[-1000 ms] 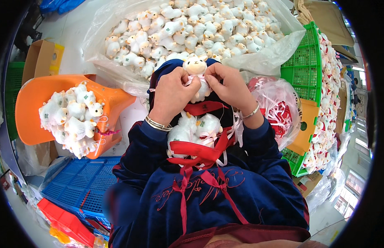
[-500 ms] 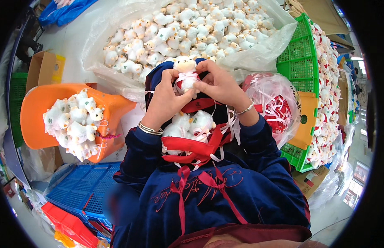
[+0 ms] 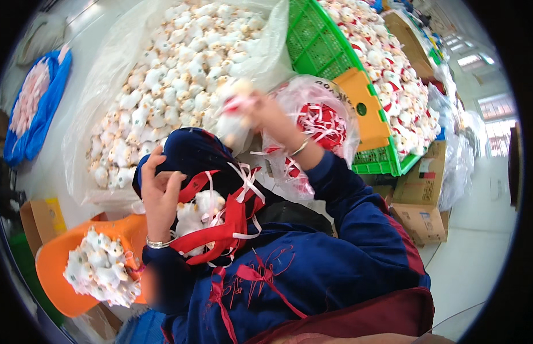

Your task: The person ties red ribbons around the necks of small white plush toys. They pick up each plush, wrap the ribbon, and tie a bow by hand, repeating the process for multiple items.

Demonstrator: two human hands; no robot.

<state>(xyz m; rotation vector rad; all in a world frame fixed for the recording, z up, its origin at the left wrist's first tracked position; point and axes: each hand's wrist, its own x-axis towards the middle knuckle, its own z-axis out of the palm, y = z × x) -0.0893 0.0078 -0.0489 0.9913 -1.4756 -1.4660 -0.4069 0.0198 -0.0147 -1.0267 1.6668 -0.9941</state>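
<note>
the right hand (image 3: 269, 119), close to twelve o'clock in the view, had its fingers closed round a white plush toy (image 3: 231, 127); blur hid just where each fingertip pressed. the toy was at nine o'clock from that hand, its cream head upward, with red and pink at the neck. the left hand (image 3: 159, 200), out at nine o'clock, stood free, thumb and fingers bent and spread with a gap between them, beside a dark blue knee (image 3: 192, 146). at four o'clock from it, white lap toys (image 3: 189, 221) lay partly under red bands (image 3: 236, 218), with pale ribbons (image 3: 243, 180) among them. farther out, a clear bag (image 3: 348, 123) of red and white strips sat between one and two o'clock, just beside a green crate (image 3: 324, 51) with an orange panel (image 3: 358, 92); more toys with red on them filled the crate's far side. a big pile of white toys (image 3: 203, 63) spread over clear plastic sheeting (image 3: 77, 155) at eleven o'clock. an orange chair (image 3: 54, 269) bore another heap at eight o'clock, and a brown carton (image 3: 418, 189) stood at three.
</note>
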